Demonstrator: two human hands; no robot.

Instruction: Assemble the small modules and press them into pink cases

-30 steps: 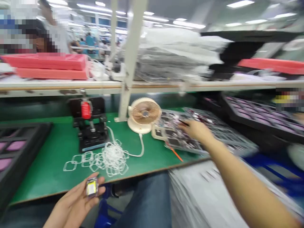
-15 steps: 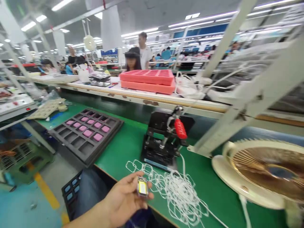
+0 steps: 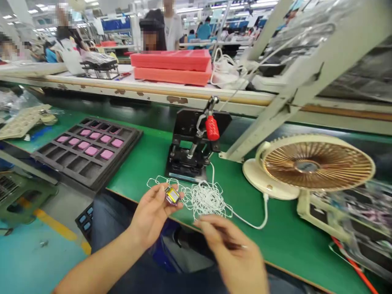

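Observation:
My left hand (image 3: 153,214) grips a small open watch-like case (image 3: 173,196) between thumb and fingers, its silver, yellow-edged insert facing up. My right hand (image 3: 234,253) has come in at the lower right, its thumb and fingers drawn together. Whatever may be between those fingertips is hidden and blurred. Just beyond them lies a tangled pile of thin white rounded-square rings (image 3: 208,198) on the green bench. Behind the pile stands a black toggle-clamp press (image 3: 190,151) with a red handle (image 3: 212,128).
At the left is a dark foam tray (image 3: 101,173) holding several pink pieces in its pockets. A cream fan (image 3: 318,163) lies on the right, near plastic-wrapped parts (image 3: 364,222). Red foam trays (image 3: 171,67) are stacked on the shelf behind. A slanted metal post (image 3: 275,106) rises beside the press.
My right hand has entered the view from the lower right, near the rings. The view has turned right and down. My left hand still holds the case, now tilted.

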